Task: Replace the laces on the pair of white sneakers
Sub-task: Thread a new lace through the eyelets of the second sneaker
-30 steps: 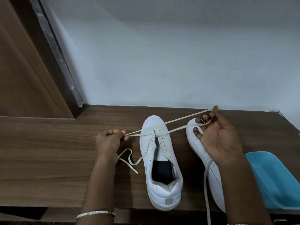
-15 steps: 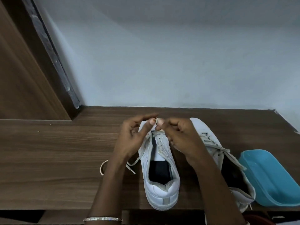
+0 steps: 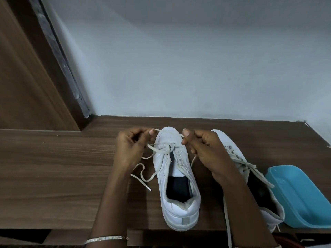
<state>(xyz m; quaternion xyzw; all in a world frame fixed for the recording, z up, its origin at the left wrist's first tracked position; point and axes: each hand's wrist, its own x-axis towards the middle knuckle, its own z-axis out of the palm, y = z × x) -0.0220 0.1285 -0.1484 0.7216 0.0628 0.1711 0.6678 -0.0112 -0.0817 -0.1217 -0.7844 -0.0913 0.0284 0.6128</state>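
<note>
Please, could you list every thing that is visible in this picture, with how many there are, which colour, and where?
sneakers: 2, white, side by side on the table, toes toward the wall; middle sneaker, right sneaker partly behind the forearm
lace: 1, off-white, in the middle sneaker's front eyelets, one loose end on the table at its left
tub: 1, blue, right of the right sneaker
table: 1, brown wood, under everything
wall: 1, pale grey, behind the table
wooden panel: 1, brown, far left
bracelet: 1, silver, on the left wrist
left hand: 1, pinches the lace, left of the toe
right hand: 1, pinches the lace, right of the toe
</note>
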